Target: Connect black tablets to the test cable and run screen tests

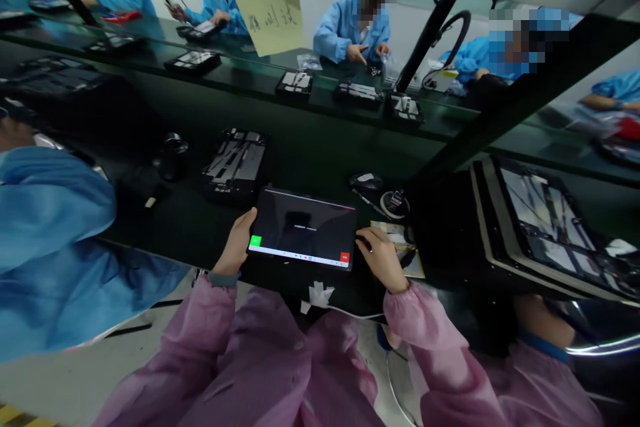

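Note:
A tablet (303,230) with a lit dark screen is held a little tilted in front of me. Its screen shows a green square at the lower left, a red one at the lower right and a pale bar along the bottom. My left hand (239,240) grips the left edge, thumb on the front and the other fingers hidden behind. My right hand (381,255) is at the right edge, its bent fingers closed against the tablet's side; some fingertips are hidden.
Opened devices (235,160) lie stacked behind the tablet. A computer mouse (367,181) and a round roll (395,203) are at the right, beside a large device stack (545,220). White paper scraps (319,295) lie at the bench's front edge. A blue-sleeved person (50,233) sits at left.

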Tool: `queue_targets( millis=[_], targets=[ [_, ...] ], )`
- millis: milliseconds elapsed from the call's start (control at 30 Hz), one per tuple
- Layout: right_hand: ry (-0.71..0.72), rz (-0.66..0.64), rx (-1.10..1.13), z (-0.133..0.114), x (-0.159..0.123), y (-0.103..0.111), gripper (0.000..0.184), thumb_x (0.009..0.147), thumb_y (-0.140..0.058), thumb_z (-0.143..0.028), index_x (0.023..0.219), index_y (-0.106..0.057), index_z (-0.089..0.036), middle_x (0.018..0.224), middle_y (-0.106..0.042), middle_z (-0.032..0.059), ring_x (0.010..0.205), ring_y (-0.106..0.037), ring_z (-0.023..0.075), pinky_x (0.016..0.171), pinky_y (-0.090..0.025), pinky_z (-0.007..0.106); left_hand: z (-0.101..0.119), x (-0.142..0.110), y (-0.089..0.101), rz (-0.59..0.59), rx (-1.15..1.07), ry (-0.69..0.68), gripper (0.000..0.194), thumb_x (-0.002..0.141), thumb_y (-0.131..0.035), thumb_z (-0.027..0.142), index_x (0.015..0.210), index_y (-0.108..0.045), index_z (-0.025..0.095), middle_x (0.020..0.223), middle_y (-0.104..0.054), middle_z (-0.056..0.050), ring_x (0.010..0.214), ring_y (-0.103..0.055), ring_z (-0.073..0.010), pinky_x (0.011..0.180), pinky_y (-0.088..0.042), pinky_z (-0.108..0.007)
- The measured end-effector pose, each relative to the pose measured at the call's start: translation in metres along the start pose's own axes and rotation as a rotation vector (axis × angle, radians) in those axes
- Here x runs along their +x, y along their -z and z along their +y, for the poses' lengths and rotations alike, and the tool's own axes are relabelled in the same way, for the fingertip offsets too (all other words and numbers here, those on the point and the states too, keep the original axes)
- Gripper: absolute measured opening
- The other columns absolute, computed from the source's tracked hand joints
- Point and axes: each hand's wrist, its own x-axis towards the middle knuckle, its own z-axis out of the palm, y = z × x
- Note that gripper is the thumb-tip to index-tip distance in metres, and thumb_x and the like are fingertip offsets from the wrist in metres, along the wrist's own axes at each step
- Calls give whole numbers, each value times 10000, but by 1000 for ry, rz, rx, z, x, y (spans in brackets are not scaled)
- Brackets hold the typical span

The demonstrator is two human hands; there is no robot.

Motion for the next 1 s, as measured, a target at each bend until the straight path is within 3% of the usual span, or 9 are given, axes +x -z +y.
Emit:
queue_targets(
  millis=[500,800,1000],
  targets=[
    [44,33,-65,3,1,0,158,907,-499,-239,940,-648,-201,934,-648,87,923,-610,248,830,-511,414,-3,0,0,-141,-148,1,509,704,-728,551,1008,-703,143,964,-731,-86,949,-672,-265,868,-521,-377],
    [79,15,-79,4,2,2,141,902,-498,-234,929,-634,-204,919,-633,77,900,-594,231,808,-495,378,-5,1,1,-112,-161,30,474,712,-733,531,1009,-701,164,976,-729,-81,920,-679,-257,826,-538,-355],
    [78,21,-287,0,6,4,87,835,-507,-186,827,-592,-204,860,-600,64,866,-561,221,767,-465,334,-6,1,2,-102,-164,37,503,697,-749,525,1036,-692,158,982,-727,-77,930,-676,-249,856,-527,-365]
  ],
)
